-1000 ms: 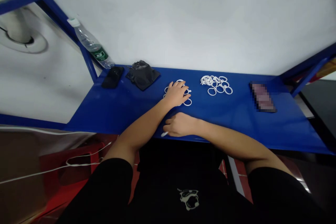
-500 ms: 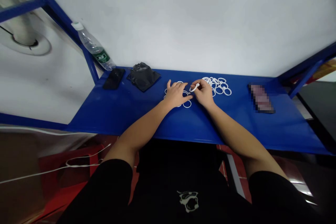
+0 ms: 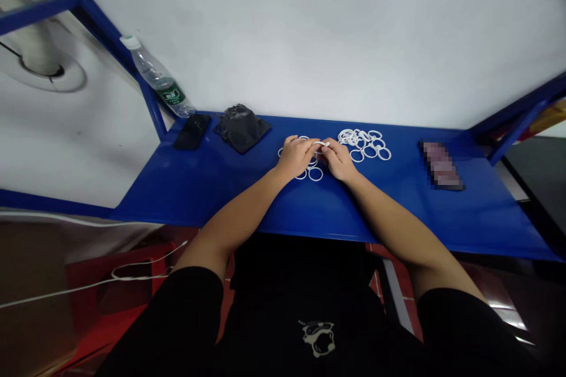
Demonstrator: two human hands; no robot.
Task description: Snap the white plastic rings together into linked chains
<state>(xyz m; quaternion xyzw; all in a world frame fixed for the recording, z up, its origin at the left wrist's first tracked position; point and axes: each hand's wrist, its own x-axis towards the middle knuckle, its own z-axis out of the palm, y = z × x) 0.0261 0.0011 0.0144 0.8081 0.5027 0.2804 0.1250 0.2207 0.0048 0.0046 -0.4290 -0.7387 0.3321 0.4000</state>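
Note:
Between my hands, just above the blue tabletop, is a white ring [image 3: 321, 143] with a small knob on it. My left hand [image 3: 295, 156] has its fingers closed on the ring's left side. From the other side, my right hand [image 3: 338, 159] pinches the same ring near the knob. Under and around my left hand lie several white rings [image 3: 315, 174], partly covered by the fingers. Right of my right hand sits a loose heap of more white rings [image 3: 369, 150], some overlapping.
A black plastic bag [image 3: 241, 129], a dark phone [image 3: 193, 132] and a clear bottle [image 3: 161, 81] are at the back left. A blurred flat object [image 3: 441, 166] lies on the right of the blue table [image 3: 221, 188]. A white wall rises behind.
My right hand has moved slightly left with the ring. My left hand, spread over the rings before, has closed on that ring, so both hands now hold it.

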